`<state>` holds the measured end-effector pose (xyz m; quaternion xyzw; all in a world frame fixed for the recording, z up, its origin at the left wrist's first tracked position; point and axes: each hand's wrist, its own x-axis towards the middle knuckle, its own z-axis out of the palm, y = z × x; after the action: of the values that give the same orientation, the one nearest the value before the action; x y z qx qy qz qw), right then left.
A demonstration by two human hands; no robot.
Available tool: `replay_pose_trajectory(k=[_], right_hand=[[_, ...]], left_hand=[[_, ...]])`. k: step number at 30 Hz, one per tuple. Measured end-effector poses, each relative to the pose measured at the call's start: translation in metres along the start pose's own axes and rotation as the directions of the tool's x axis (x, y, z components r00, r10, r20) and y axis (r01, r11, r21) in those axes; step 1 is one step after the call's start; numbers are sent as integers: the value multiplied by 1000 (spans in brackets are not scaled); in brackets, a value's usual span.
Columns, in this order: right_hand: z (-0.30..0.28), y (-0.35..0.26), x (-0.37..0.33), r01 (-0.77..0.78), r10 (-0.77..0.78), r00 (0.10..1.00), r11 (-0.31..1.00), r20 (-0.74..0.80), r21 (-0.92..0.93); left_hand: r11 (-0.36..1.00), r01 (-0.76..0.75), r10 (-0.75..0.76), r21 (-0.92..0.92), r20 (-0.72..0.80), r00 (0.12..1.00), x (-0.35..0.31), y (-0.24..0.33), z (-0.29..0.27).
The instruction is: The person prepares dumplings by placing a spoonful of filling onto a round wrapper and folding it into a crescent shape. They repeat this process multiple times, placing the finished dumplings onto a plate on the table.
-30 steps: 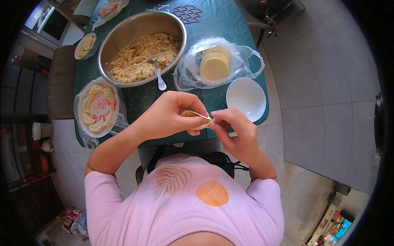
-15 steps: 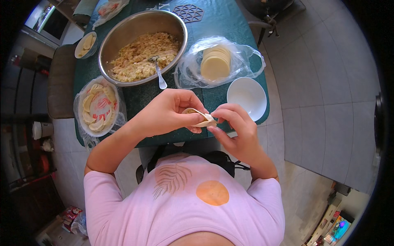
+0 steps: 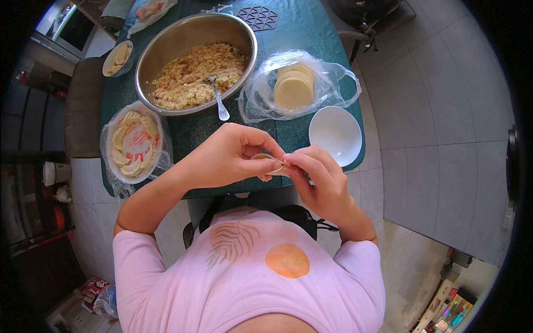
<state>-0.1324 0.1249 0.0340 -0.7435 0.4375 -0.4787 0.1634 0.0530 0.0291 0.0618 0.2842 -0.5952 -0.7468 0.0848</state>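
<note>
A folded dumpling point(image 3: 277, 171) is held between both hands, just above the table's near edge. My left hand point(image 3: 230, 152) grips its body, with thumb and fingers wrapped round it. My right hand point(image 3: 317, 173) pinches the dumpling's right end between thumb and forefinger. Most of the dumpling is hidden by the fingers. Beyond them, a large metal bowl point(image 3: 251, 53) holds minced filling point(image 3: 189, 72) with a spoon point(image 3: 220, 105) stuck in it. Round dough wrappers point(image 3: 294, 91) are stacked in an opened clear plastic bag point(image 3: 258, 94).
At the left, a bag-wrapped plate point(image 3: 136, 176) carries several crescent dumplings point(image 3: 119, 139) round its edge. A white bowl point(image 3: 335, 136) stands at the table's right edge. Farther off are a small bowl point(image 3: 108, 67) of pale pieces, a plastic bag point(image 3: 150, 14) and a dark lattice trivet point(image 3: 258, 18).
My right fingers have closed in on the dumpling's end, nearer my left hand, and now cover more of it. My left hand keeps its hold. The table things sit nearly where they were.
</note>
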Motion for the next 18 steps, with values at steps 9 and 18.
replay_pose_trajectory(k=[9, 18], right_hand=[[-1, 3, -3, 20, -22, 1000, 995, -21, -99], [3, 1, -1, 2, -2, 1000, 997, 1, -80]], left_hand=[[964, -22, 32, -263, 31, 999, -4, -2, -11], [985, 47, -62, -168, -85, 994, -4, -2, -13]])
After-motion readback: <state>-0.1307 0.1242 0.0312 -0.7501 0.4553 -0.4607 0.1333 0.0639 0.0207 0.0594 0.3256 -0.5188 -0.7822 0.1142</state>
